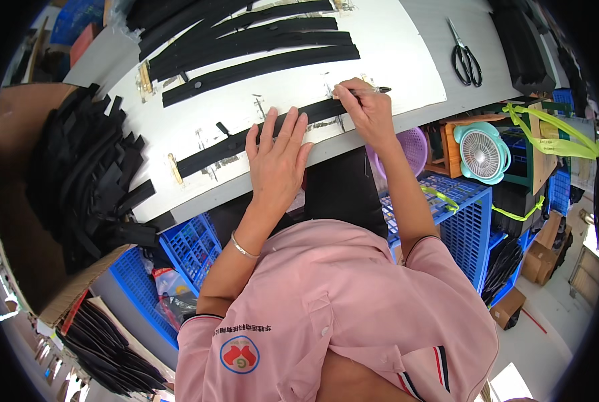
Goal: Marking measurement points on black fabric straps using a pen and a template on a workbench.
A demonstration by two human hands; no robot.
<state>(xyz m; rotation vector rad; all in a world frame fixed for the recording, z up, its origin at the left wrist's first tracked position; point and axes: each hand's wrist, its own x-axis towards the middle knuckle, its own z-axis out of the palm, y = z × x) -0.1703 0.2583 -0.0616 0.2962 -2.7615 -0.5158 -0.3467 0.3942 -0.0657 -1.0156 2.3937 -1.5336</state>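
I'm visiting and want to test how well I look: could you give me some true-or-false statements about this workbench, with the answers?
1. The right hand holds a pen. True.
2. The left hand is a clenched fist. False: it lies flat, fingers spread, over a black strip.
3. The scissors lie to the right of the white board. True.
4. The small fan is red. False: it is turquoise, with a whitish grille.
5. The cardboard box on the left has a heap of black strips in it. True.
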